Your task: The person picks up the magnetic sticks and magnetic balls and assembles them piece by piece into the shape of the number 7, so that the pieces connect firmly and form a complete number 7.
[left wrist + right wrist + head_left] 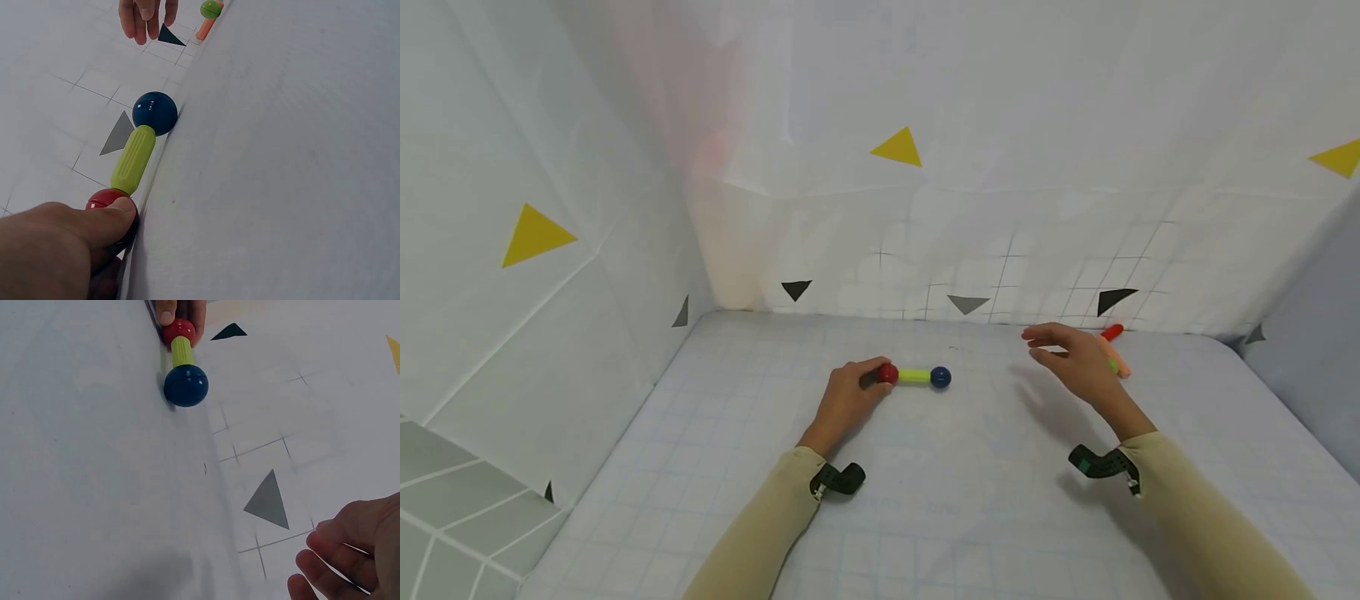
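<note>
My left hand pinches a red ball between thumb and fingers. A ridged yellow-green rod runs from that ball to a dark blue ball, making one joined bar that lies level, close over the white table. In the left wrist view the thumb presses on the red ball's side. Off to the right, my right hand hovers above the table with its fingers loosely bent and nothing in them. Behind it, partly hidden, are an orange rod, a red rod and a green ball.
A white back wall with yellow, grey and black triangles rises right behind the table. Side walls stand at left and right. Each wrist wears a dark camera mount, such as the left one.
</note>
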Tool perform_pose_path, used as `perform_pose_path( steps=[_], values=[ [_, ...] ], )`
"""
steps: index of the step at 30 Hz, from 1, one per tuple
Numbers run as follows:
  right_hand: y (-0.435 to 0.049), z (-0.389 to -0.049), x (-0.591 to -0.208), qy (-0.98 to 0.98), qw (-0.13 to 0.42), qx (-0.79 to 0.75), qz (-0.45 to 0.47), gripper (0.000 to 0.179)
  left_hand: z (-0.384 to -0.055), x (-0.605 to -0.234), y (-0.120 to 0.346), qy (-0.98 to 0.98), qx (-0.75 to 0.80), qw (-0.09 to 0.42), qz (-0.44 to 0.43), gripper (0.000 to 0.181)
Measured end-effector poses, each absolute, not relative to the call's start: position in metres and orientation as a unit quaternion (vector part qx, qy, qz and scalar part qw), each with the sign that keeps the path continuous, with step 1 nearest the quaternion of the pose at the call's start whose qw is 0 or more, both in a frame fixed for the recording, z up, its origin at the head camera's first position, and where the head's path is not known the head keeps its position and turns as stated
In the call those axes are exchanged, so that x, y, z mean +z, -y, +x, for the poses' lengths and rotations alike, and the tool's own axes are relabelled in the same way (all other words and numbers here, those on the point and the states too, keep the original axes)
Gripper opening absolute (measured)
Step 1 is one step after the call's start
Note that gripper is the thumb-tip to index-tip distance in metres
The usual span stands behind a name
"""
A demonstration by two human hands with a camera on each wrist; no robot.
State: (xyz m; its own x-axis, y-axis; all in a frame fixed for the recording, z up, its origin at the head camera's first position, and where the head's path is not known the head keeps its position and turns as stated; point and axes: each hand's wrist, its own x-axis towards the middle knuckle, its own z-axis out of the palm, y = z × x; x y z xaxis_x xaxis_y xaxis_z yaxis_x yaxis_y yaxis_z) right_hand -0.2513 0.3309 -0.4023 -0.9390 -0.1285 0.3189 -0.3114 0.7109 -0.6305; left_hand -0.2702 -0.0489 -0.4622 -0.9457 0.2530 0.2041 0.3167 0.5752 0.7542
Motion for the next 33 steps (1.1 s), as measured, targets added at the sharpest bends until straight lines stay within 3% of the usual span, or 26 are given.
perform_pose_path(
  steps=[14, 33],
  values=[
    [-0.357, -0.250, -0.392, 0.927, 0.156, 0.330, 0.082, 0.027, -0.269, -0.461, 0.049, 0.892, -0.426, 0.031, -0.151, 0.045],
    [-0.404, -0.258, -0.383, 0.927, 0.131, 0.350, 0.010, 0.038, -0.270, -0.464, 0.049, 0.888, -0.431, 0.035, -0.154, 0.044]
  ],
)
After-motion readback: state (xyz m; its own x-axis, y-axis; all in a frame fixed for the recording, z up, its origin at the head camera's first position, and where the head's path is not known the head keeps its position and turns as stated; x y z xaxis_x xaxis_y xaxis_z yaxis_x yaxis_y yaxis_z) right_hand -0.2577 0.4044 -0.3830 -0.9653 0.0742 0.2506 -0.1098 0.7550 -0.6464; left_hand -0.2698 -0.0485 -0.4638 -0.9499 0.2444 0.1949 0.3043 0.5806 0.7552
